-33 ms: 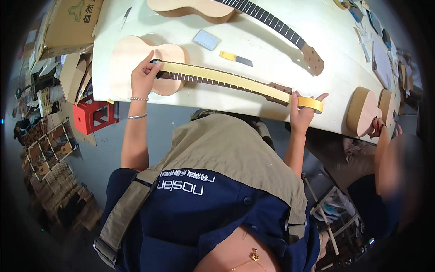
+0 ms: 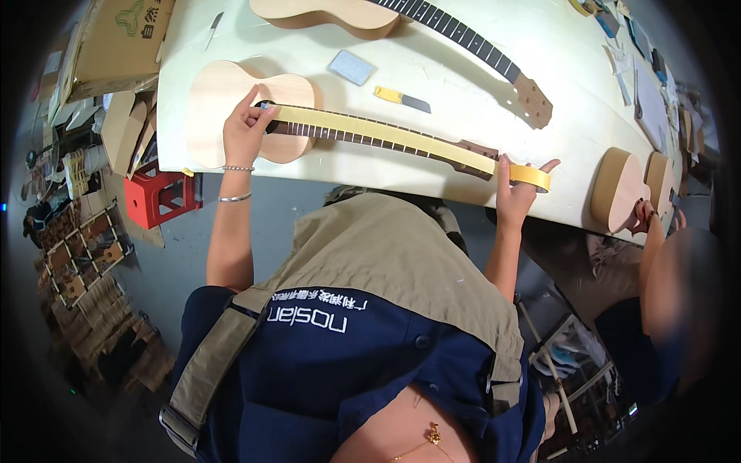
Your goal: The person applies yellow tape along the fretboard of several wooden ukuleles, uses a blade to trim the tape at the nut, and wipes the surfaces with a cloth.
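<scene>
A: What is near the hands?

B: A little guitar of pale bare wood (image 2: 224, 104) lies on the big white table (image 2: 575, 158), with its dark neck (image 2: 355, 140) pointing right. A long strip of yellow tape (image 2: 370, 127) runs along the neck.

A: Who has the tape?

B: The left hand (image 2: 245, 127) pinches one end by the round hole. The right hand (image 2: 515, 197) grips the yellow tape roll (image 2: 539, 179) past the guitar's head. The hands are well apart. I can't tell if the strip is stuck down.

A: What else is around?

B: Behind the neck are a flat grey-blue pad (image 2: 351, 68) and a flat tool with a yellow handle and grey blade (image 2: 402, 99). Farther back lies another pale guitar with a dark neck (image 2: 332, 15). A thin knife (image 2: 214, 31) sits near the left side.

A: Anything by the edges?

B: The table's front edge is just below the guitar, and the apron is close to it. A red plastic stool (image 2: 147, 199) stands off the left corner. To the right, another person's hand (image 2: 643, 217) touches a pale wooden body (image 2: 617, 189).

A: And room to move?

B: Some white tabletop shows between the roll and that body. Behind the neck, the tool and pad are in the way.
</scene>
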Motion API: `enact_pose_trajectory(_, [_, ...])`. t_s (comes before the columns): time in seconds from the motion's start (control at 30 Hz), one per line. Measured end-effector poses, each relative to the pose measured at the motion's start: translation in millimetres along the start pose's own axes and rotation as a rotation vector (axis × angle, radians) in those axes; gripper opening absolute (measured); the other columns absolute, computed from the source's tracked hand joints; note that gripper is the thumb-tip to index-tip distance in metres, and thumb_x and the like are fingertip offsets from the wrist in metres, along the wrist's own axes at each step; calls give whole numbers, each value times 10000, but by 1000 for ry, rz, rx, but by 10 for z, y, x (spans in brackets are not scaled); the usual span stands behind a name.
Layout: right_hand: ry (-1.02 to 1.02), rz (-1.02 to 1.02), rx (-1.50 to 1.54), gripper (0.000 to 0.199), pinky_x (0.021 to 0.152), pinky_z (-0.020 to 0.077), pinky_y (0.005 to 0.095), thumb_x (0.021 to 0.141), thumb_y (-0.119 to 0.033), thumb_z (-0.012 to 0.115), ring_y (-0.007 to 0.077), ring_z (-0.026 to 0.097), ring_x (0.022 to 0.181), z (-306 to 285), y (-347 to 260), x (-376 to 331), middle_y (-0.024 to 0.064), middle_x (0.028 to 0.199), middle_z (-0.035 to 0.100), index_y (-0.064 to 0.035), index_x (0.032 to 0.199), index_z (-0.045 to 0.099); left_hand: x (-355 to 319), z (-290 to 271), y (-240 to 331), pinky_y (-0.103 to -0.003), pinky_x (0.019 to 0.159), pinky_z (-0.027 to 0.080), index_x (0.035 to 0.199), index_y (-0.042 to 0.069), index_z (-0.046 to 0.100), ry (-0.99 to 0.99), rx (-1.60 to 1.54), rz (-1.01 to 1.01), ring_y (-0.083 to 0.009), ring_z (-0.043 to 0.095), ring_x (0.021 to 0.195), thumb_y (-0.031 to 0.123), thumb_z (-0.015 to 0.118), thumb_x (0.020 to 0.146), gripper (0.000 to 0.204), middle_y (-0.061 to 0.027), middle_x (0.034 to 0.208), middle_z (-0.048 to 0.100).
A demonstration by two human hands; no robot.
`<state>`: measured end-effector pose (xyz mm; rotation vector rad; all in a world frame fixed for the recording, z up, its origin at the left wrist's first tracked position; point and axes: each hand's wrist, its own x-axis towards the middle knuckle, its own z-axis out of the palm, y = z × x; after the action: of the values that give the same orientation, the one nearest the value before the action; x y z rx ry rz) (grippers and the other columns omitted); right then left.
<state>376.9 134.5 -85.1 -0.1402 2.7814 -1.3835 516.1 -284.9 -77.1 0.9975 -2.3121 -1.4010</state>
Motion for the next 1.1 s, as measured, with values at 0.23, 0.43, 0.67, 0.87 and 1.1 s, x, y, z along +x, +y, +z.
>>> enact_pose_trajectory(0.23, [-44,53,128,917,826,445,243,878,-131,628,100,534,750,33,360,-10,45,864,589,113,1406,-81,4,84,136,-204,609,434,1309,33,480,60,186,-46,-52,469,628,181,770,746,651,7,712,585])
enact_pose_trajectory(0.43, [31,52,111,966,652,418,184,852,-140,664,54,475,645,91,290,-9,-6,750,554,108,1407,-86,-255,169,160,-519,1067,181,1354,117,453,184,774,555,-266,472,1184,235,690,787,625,-39,1250,550])
enact_pose_trajectory(0.67, [125,168,209,944,743,485,228,816,-196,694,122,619,781,113,34,-50,122,887,679,110,1421,37,-506,445,77,-693,977,-142,1458,187,274,-30,960,447,-311,104,1422,399,558,865,691,28,1518,249])
enact_pose_trajectory(0.87, [233,62,111,860,676,496,242,813,-209,699,122,606,673,342,286,-101,91,885,679,90,1416,165,-980,1486,737,-715,1006,8,1456,227,260,-450,879,594,-265,149,1414,401,616,811,757,45,1523,218])
enact_pose_trajectory(1.1, [373,-55,20,603,875,362,351,892,-138,546,185,532,857,662,371,-130,44,888,594,48,1400,279,-127,1975,1075,-404,878,449,1075,84,632,-539,458,717,-316,547,969,81,602,807,269,-128,1001,630])
